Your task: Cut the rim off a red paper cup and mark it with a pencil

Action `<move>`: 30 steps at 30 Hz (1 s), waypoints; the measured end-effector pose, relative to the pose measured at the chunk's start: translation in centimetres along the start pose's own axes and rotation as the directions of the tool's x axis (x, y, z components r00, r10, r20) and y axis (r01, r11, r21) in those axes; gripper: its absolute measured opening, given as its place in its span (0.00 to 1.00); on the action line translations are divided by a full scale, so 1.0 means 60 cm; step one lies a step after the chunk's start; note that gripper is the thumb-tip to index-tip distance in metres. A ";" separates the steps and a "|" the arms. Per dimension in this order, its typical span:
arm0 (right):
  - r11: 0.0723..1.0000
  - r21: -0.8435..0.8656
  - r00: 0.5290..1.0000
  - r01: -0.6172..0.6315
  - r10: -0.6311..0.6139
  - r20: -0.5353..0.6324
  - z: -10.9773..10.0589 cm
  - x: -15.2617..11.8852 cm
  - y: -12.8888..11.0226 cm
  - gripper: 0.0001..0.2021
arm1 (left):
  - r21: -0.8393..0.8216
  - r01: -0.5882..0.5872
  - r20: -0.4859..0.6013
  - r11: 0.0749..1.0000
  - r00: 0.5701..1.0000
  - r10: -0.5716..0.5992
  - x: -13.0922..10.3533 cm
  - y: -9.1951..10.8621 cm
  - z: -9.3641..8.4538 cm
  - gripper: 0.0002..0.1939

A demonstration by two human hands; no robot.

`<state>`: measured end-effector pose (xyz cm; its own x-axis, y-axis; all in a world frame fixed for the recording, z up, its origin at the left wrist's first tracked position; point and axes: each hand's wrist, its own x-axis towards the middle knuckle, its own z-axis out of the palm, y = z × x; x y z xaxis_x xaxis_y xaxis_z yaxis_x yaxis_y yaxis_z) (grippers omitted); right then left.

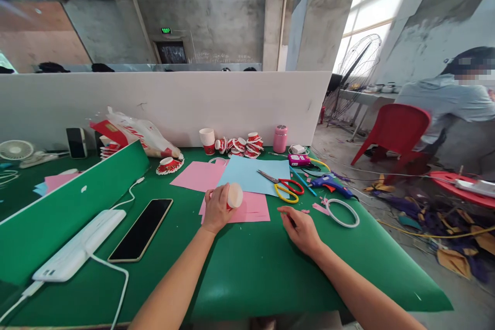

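My left hand (217, 210) is closed around a small paper cup (235, 195), tipped so that its pale round end faces to the right. Beneath the cup lie pink paper (253, 207) and a light blue sheet (247, 171). To the right, my right hand (299, 228) hovers low over or rests on the green tabletop; I cannot tell which. Its fingers are loosely bent with a gap between them, and nothing shows in its grasp. Just beyond it are red-handled scissors (291, 185) and yellow-handled scissors (285, 193), lying across the blue sheet's edge.
A white tape ring (343, 213) and a blue glue gun (332, 184) lie at right. Several red-and-white cup pieces (243, 145), a paper cup stack (208, 140) and a pink bottle (280, 138) line the partition. A phone (141, 229) and white power strip (79, 245) are left.
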<state>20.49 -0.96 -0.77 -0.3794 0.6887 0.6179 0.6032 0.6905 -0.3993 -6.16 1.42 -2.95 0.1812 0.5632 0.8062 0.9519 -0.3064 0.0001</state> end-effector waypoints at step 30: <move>0.613 0.728 0.951 -0.308 0.206 0.229 0.092 0.158 -0.013 0.17 | -0.541 0.649 0.291 0.536 0.742 -0.605 0.029 0.064 0.006 0.30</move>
<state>12.54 6.28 1.67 -0.3971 0.8483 0.3502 -0.0243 0.3717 -0.9280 -2.07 1.49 -1.76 -0.3692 0.8262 0.4256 0.4939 -0.2135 0.8429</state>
